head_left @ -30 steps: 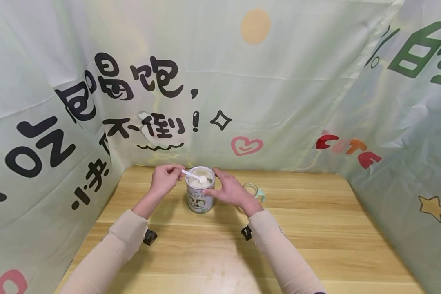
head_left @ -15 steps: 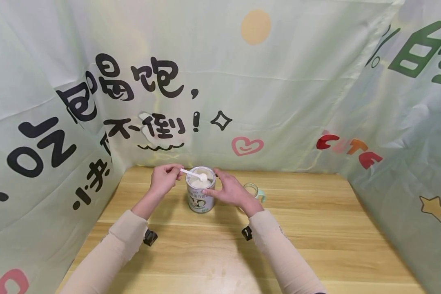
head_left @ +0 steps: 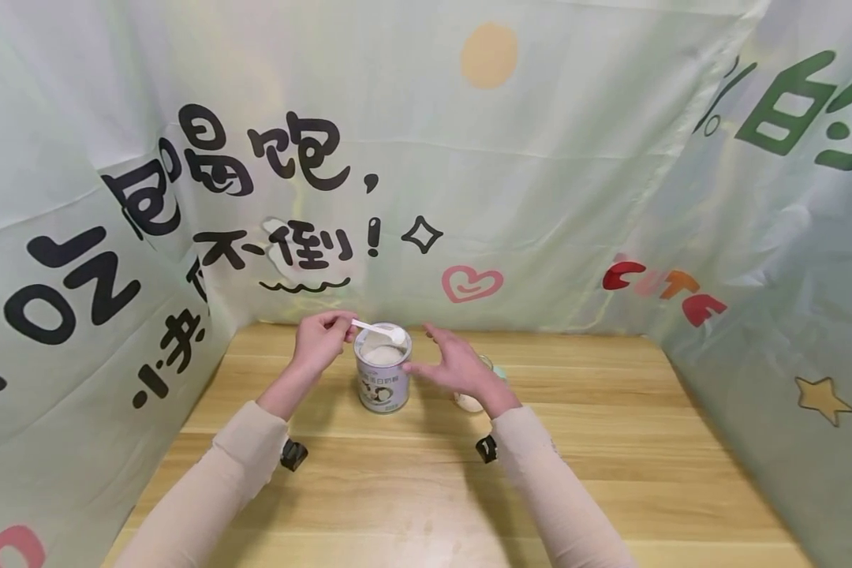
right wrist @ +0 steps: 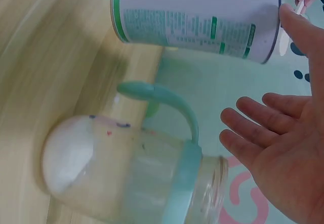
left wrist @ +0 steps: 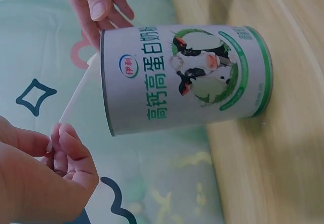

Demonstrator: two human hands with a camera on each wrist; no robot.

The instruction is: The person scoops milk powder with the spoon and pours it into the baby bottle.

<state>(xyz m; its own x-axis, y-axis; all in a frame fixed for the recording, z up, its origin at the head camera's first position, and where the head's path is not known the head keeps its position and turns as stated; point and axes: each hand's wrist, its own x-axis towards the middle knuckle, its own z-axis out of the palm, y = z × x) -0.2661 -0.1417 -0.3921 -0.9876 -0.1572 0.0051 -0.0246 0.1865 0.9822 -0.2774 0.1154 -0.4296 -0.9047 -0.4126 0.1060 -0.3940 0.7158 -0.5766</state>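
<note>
While the left hand (head_left: 323, 341) pinches the end of its handle between thumb and fingers, a slim white scoop (head_left: 373, 327) reaches over the mouth of an open milk-powder can (head_left: 383, 386), its long axis running toward the person's right and sloping slightly down to the bowl. From where I stand the bowl shows white, but how full it is I cannot make out. Pale powder (head_left: 383, 356) lies inside the can, which stands upright on the wooden table (head_left: 610, 442). The right hand (head_left: 457, 364) holds nothing, fingers extended and apart, its thumb beside the can's rim; contact is hard to judge. Near that hand, a clear bottle (right wrist: 121, 168) with a mint-green handle (right wrist: 174, 102) stands upright and uncapped, white powder (right wrist: 68, 155) at its bottom.
</note>
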